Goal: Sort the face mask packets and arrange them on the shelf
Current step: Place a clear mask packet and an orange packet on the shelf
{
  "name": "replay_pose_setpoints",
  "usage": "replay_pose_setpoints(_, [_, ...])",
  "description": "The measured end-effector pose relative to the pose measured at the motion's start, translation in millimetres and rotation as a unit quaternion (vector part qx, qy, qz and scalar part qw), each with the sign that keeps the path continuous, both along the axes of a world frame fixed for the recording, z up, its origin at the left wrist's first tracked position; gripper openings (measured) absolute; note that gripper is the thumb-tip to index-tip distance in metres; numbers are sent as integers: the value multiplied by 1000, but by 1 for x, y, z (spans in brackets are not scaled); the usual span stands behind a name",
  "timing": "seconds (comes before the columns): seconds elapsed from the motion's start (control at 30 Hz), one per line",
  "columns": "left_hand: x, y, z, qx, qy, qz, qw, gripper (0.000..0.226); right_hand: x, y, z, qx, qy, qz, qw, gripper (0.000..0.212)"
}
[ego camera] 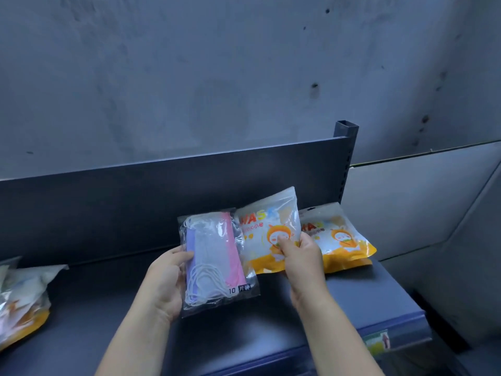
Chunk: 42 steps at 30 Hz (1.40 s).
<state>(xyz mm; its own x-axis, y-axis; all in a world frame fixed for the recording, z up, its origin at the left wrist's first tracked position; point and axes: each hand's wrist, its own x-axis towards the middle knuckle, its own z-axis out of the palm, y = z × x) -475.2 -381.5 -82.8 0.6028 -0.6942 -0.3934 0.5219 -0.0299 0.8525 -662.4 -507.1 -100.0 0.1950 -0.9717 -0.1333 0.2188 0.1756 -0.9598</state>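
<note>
A dark metal shelf [271, 321] is standing against a bare grey concrete wall [189, 77], with a dark back panel [162, 202] rising behind the deck and a slotted upright post [348, 147] at its right end.

The left hand [165, 280] is gripping a clear packet [217, 256] by its left edge, thumb across the front. This clear packet is holding flat masks in purple, white and pink, with white ear loops bunched at the bottom, and is being held tilted above the shelf deck.

The right hand [301, 253] is pinching an orange cartoon packet [267, 232] at its lower right part, thumb on the printed face. This packet is sitting just beside the clear one, its left edge tucked behind the clear packet's right edge, and is leaning upright. Whether its bottom edge is touching the deck cannot be determined.

Just beyond the right hand, a stack of matching orange packets [341, 240] is lying on the deck near the right end, close to the post.

Well apart, at the far left edge of the deck, a loose pile of packets [21, 302] is lying, partly out of view.

On the shelf's front rail a small label [376, 340] is showing.
</note>
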Motion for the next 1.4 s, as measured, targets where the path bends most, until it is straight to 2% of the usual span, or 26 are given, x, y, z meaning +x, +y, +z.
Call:
replay_pose_setpoints(0.27, [-81, -57, 1, 2, 36, -6, 999, 32, -76, -60, 0, -47, 92, -44, 994, 11])
replay_pose_setpoints(0.53, [-128, -97, -18, 60, 68, 26, 996, 38, -140, -107, -2, -67, 196, -72, 976, 18])
replay_pose_setpoints(0.77, [-128, -98, -29, 101, 47, 76, 991, 39, -136, -118, -5, -112, 260, -76, 956, 20])
replay_pose_setpoints(0.93, [-127, -98, -28, 122, 46, 80, 988, 39, -124, -125, -14, -126, 315, -111, 934, 35])
replay_pose_setpoints(1.13, [-137, -104, -20, 117, 67, 38, 990, 31, -120, -128, -23, -65, 290, -170, 939, 23])
replay_pose_setpoints(1.23, [-141, -106, -21, 118, 74, 29, 990, 32, -120, -128, -22, -46, 311, -189, 930, 21])
replay_pose_setpoints(1.4, [-144, -104, -20, 114, 76, 27, 990, 34, -118, -133, -22, -60, 335, -186, 922, 21])
